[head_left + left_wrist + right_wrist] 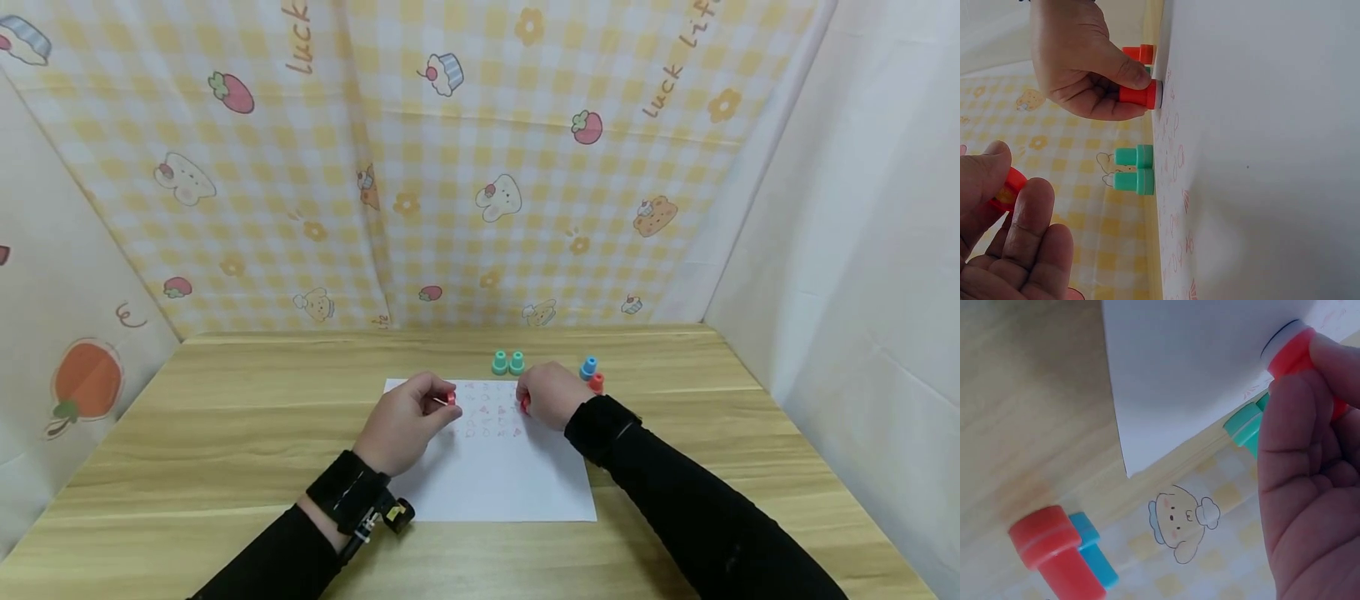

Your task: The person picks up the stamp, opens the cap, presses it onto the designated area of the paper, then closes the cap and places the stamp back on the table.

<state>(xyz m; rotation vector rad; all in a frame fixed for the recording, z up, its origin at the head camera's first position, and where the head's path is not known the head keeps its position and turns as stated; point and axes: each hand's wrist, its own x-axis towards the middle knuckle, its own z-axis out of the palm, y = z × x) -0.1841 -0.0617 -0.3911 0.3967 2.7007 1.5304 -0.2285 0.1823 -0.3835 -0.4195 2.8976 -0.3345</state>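
My left hand (397, 427) pinches a small red cap (1015, 186) between thumb and fingers, raised over the left side of a white sheet of paper (495, 483). Over the sheet's upper right part, my right hand (553, 395) grips a red stamp (1292, 355) by its narrow end. In the left wrist view the stamp's pale, wide end is right at the paper. Rows of small red printed marks (486, 422) run across the upper part of the sheet, partly covered by the right hand in the head view.
Two green stamps (508, 365) stand side by side behind the paper. To the right of the right hand are a blue stamp (588, 367) and another red stamp (596, 382). A patterned cloth (465, 167) hangs behind the wooden table (247, 417).
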